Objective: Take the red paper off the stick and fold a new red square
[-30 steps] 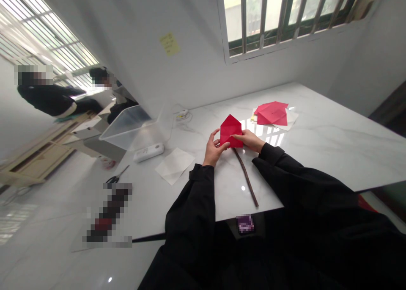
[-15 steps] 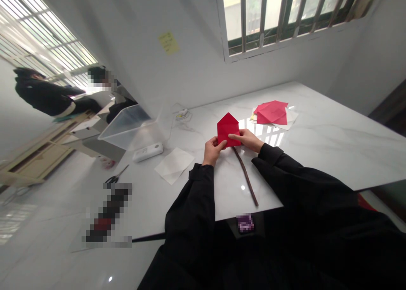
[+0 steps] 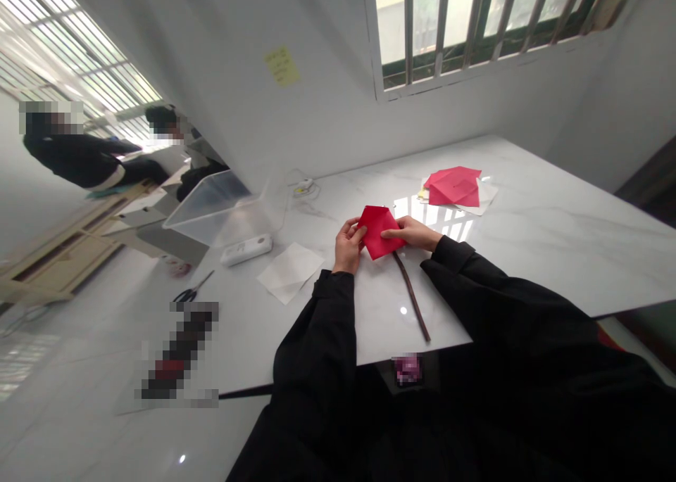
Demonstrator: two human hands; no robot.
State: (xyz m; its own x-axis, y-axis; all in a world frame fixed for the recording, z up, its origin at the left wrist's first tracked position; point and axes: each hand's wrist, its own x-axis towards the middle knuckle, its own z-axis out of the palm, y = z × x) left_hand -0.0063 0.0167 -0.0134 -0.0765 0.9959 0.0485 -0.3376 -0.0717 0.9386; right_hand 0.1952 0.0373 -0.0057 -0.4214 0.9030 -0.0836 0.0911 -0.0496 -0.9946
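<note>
A folded piece of red paper (image 3: 378, 233) is held up over the table between my two hands. My left hand (image 3: 348, 245) pinches its left edge, thumb in front and fingers behind. On its right side, my right hand (image 3: 412, 233) grips the paper with the thumb lying across the front. Below the paper a thin brown stick (image 3: 410, 295) rests on the tabletop; its upper end is hidden behind the paper. A white sheet of paper (image 3: 290, 272) with creases lies to the left of my left hand.
Red and white papers (image 3: 455, 188) are piled at the back right of the marble-patterned table (image 3: 549, 250). To the left are a white device (image 3: 246, 250), a clear plastic bin (image 3: 211, 204) and black scissors (image 3: 191, 290). Two people sit farther off at the left.
The red paper has turned from point-up to a tilted position and come slightly lower. My left hand has shifted its hold up along the left edge; my right hand keeps its grip.
</note>
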